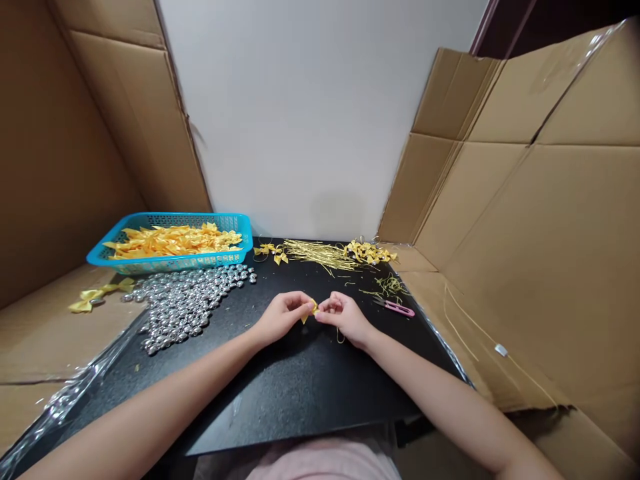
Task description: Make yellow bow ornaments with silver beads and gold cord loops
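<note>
Black tabletop (300, 400) beneath, your left hand (283, 317) and right hand (347, 320) pinch yellow ribbon (305, 319); silver beads (183, 303) lie at nine o'clock, pink snips (400, 309) at three.

1 head-worn camera looks forward and down across the nearby black table (280, 407)

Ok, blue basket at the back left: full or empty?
Well filled: yellow ribbon pieces lie heaped across the blue basket. How deep they go, cannot tell.
</note>
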Demonstrator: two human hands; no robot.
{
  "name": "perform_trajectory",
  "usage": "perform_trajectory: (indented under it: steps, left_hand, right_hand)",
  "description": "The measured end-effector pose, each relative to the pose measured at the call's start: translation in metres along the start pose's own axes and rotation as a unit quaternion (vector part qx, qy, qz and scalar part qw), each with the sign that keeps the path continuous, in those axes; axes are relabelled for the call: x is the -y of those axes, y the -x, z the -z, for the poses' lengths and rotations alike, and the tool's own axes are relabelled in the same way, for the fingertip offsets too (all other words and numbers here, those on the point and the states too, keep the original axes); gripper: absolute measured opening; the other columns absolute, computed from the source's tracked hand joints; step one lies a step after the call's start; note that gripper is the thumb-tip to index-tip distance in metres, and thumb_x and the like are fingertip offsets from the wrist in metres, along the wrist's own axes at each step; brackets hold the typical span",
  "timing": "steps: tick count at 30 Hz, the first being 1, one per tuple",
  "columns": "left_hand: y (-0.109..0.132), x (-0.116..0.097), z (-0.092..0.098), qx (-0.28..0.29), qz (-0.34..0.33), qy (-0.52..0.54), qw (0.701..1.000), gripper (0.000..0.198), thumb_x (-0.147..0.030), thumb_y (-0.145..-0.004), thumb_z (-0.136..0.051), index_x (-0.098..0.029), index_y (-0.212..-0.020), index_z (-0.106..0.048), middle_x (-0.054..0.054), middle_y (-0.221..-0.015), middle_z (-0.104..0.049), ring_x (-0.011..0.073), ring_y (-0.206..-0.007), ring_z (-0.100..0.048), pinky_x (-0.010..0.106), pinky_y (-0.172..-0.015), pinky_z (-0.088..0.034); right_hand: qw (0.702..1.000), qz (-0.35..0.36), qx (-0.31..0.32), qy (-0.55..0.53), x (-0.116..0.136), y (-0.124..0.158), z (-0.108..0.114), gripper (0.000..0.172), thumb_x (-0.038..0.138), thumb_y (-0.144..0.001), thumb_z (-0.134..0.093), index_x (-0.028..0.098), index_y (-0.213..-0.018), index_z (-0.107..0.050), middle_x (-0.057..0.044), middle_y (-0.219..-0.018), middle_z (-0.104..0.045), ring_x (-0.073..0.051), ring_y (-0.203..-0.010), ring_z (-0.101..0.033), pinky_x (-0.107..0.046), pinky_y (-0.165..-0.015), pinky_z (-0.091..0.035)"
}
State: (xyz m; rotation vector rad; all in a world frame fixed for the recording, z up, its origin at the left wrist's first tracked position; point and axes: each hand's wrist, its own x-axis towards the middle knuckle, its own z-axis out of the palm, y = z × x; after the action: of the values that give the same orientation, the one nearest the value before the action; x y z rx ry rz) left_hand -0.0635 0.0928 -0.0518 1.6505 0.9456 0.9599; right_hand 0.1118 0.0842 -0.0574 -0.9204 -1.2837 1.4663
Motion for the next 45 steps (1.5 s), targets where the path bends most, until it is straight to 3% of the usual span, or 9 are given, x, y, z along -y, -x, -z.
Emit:
perform_trajectory:
  steps: [8,14,19,25,34,37,42,45]
  left_hand:
    - [0.001,-0.009,0.006,0.054,0.032,0.078,0.995,0.025,-0.038,-0.072,-0.070,-0.014,-0.073,-0.065,-0.001,-0.061,-0.062,0.0109,-0.056,-0.051,0.025,-0.060,-0.041]
    - [0.004,-0.013,0.004,0.057,0.044,0.136,0.988,0.021,-0.034,-0.074,-0.069,-0.014,-0.075,-0.062,-0.001,-0.063,-0.062,0.0094,-0.055,-0.049,0.023,-0.057,-0.039]
    - [0.004,-0.011,0.002,0.012,0.056,0.184,0.981,0.022,-0.035,-0.078,-0.059,-0.014,-0.081,-0.060,0.002,-0.066,-0.063,0.0111,-0.055,-0.053,0.023,-0.053,-0.039]
    - [0.002,-0.008,0.006,-0.064,0.039,0.195,0.978,0.021,-0.034,-0.076,-0.060,-0.013,-0.078,-0.060,-0.001,-0.058,-0.057,0.0098,-0.051,-0.049,0.022,-0.051,-0.038]
    - [0.001,-0.006,0.006,-0.095,0.025,0.161,0.982,0.023,-0.038,-0.074,-0.063,-0.016,-0.075,-0.059,-0.004,-0.054,-0.052,0.0090,-0.047,-0.043,0.022,-0.049,-0.035]
    - [0.001,-0.008,0.006,-0.074,0.028,0.141,0.987,0.026,-0.041,-0.074,-0.063,-0.016,-0.075,-0.060,-0.005,-0.054,-0.051,0.0090,-0.047,-0.043,0.022,-0.048,-0.035]
    - [0.005,-0.012,0.004,0.014,0.043,0.089,0.995,0.027,-0.040,-0.069,-0.073,-0.014,-0.072,-0.068,-0.002,-0.057,-0.059,0.0091,-0.049,-0.046,0.022,-0.049,-0.036]
    - [0.006,-0.010,0.005,0.021,0.037,0.074,0.996,0.027,-0.040,-0.072,-0.071,-0.014,-0.065,-0.066,-0.002,-0.056,-0.058,0.0085,-0.049,-0.044,0.021,-0.049,-0.034]
  right_hand:
    - [1.000,0.022,0.004,0.011,0.005,0.002,0.000,0.060,0.039,-0.048,-0.086,0.022,-0.060,-0.030,0.005,-0.064,-0.063,-0.009,-0.057,-0.048,-0.026,-0.060,-0.039]
    - [0.999,0.035,-0.006,-0.017,0.013,0.004,0.003,0.059,0.035,-0.049,-0.086,0.022,-0.061,-0.030,0.005,-0.067,-0.064,-0.011,-0.062,-0.051,-0.027,-0.064,-0.042]
    - [0.998,0.026,-0.001,-0.065,0.018,0.006,0.005,0.060,0.031,-0.048,-0.088,0.022,-0.060,-0.030,0.005,-0.066,-0.064,-0.011,-0.064,-0.054,-0.027,-0.069,-0.043]
    - [0.995,-0.015,0.005,-0.103,0.020,0.006,0.005,0.063,0.030,-0.045,-0.089,0.021,-0.061,-0.029,0.005,-0.067,-0.063,-0.010,-0.065,-0.057,-0.025,-0.066,-0.044]
    - [0.992,-0.040,0.004,-0.122,0.022,0.007,0.005,0.063,0.026,-0.044,-0.089,0.021,-0.060,-0.028,0.005,-0.066,-0.064,-0.009,-0.064,-0.059,-0.023,-0.064,-0.045]
    - [0.992,-0.041,0.004,-0.118,0.021,0.006,0.005,0.062,0.026,-0.045,-0.089,0.021,-0.060,-0.029,0.006,-0.066,-0.065,-0.009,-0.062,-0.059,-0.023,-0.063,-0.045]
    - [0.993,-0.041,0.005,-0.108,0.018,0.006,0.004,0.062,0.027,-0.046,-0.089,0.021,-0.060,-0.029,0.004,-0.065,-0.068,-0.010,-0.061,-0.061,-0.024,-0.064,-0.048]
    - [0.993,-0.040,0.007,-0.109,0.017,0.006,0.005,0.061,0.031,-0.049,-0.088,0.021,-0.060,-0.029,0.004,-0.064,-0.067,-0.010,-0.057,-0.061,-0.025,-0.062,-0.048]
